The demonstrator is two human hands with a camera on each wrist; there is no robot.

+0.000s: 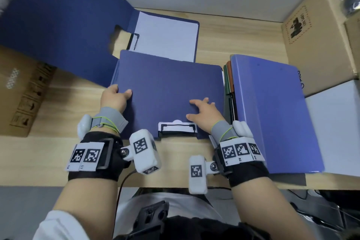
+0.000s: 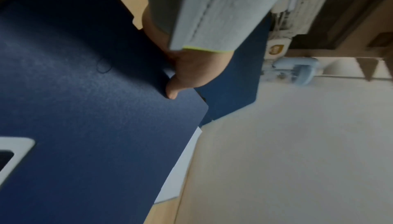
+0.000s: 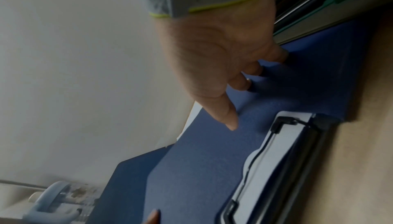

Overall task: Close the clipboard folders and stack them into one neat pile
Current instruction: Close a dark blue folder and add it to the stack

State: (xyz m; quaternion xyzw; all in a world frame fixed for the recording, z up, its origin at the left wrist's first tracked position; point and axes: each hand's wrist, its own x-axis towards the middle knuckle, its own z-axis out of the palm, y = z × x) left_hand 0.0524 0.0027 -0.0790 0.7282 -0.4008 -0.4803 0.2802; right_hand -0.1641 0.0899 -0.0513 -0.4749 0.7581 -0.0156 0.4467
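Note:
A closed dark blue clipboard folder (image 1: pixel 169 91) (image 2: pixel 85 126) (image 3: pixel 202 168) lies mid-table, its black wire clip (image 1: pixel 177 128) (image 3: pixel 276 168) at the near edge. My left hand (image 1: pixel 115 95) (image 2: pixel 191 69) grips its left edge, thumb on top and fingers hidden beneath. On the cover near the clip rests my right hand (image 1: pixel 202 109) (image 3: pixel 223 62), fingers spread and touching it. Behind lies an open blue folder with white paper (image 1: pixel 165 39), its cover (image 1: pixel 58 21) raised to the left. A pile of folders topped by a lighter blue one (image 1: pixel 272 111) sits at the right.
Cardboard boxes stand at the left (image 1: pixel 21 91) and back right (image 1: pixel 315 35). A white box (image 1: pixel 335 132) sits to the right of the pile. The wooden table (image 1: pixel 233 35) ends at a grey wall behind and at my body in front.

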